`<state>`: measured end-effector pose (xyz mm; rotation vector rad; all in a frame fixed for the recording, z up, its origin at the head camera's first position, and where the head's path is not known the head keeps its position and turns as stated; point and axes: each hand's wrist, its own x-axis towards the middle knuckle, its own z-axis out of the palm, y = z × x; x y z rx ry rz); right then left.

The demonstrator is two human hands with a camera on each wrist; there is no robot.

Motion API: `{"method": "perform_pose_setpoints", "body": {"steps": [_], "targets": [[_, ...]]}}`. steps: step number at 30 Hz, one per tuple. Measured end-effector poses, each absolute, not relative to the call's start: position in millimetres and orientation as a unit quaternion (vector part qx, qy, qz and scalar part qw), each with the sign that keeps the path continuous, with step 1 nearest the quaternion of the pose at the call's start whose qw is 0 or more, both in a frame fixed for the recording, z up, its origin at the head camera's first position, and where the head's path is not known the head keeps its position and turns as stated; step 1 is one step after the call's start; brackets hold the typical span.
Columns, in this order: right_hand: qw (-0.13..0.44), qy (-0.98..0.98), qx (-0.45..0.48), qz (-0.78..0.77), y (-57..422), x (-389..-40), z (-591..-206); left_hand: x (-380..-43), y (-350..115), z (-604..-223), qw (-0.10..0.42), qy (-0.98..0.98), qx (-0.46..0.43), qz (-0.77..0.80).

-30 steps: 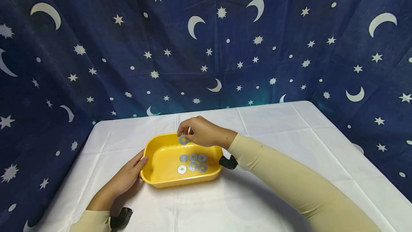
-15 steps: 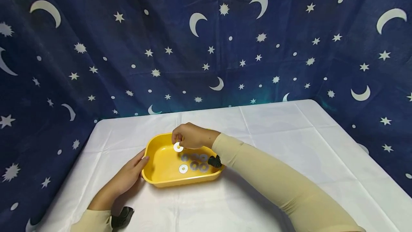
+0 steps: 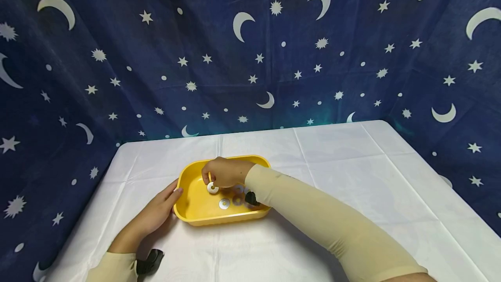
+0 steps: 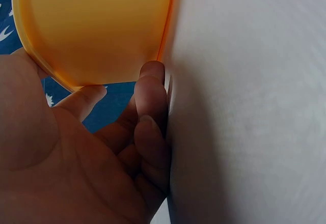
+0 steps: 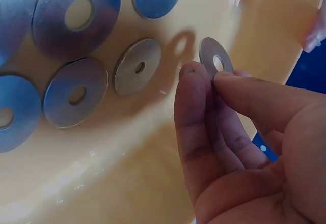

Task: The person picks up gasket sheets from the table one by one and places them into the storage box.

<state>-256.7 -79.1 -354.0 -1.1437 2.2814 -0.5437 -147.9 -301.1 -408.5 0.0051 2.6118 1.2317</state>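
My left hand (image 3: 157, 207) grips the left end of a yellow plastic tray (image 3: 191, 201). Its thumb lies over the rim, and the other fingers are outside against the wall, as the left wrist view shows. Inside the tray, my right hand (image 3: 226, 172) pinches a flat metal washer (image 5: 208, 50) between thumb and fingertips. That washer is held tilted, a little above the tray floor. Several more washers (image 5: 97, 84) lie flat on the floor towards the right; in the head view the right wrist partly covers them.
The tray stands on a table with a white cloth (image 3: 242, 247). A dark blue curtain (image 3: 219, 47) with moons and stars hangs behind and at both sides. Black wrist cameras (image 3: 150, 262) are strapped to both wrists.
My right hand has come down and to the left, from above the tray's far rim into the tray, still pinching the washer. The left hand keeps its grip on the tray.
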Motion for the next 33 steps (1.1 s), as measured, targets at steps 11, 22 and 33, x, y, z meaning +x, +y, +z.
{"method": "perform_pose_setpoints", "body": {"steps": [11,22,33], "targets": [[0.263,0.853,-0.404,-0.201,-86.8,-257.6,-364.8,-147.7,-302.0,-407.7,0.127,0.898,-0.005,0.421],[0.253,0.866,-0.383,-0.199,-88.8,-258.7,-370.7,-148.7,-302.5,-411.4,0.117,0.897,0.003,0.426],[0.228,0.880,-0.381,-0.169,-89.5,-257.9,-368.9,-149.3,-303.7,-413.5,0.107,0.896,0.008,0.430]]}}
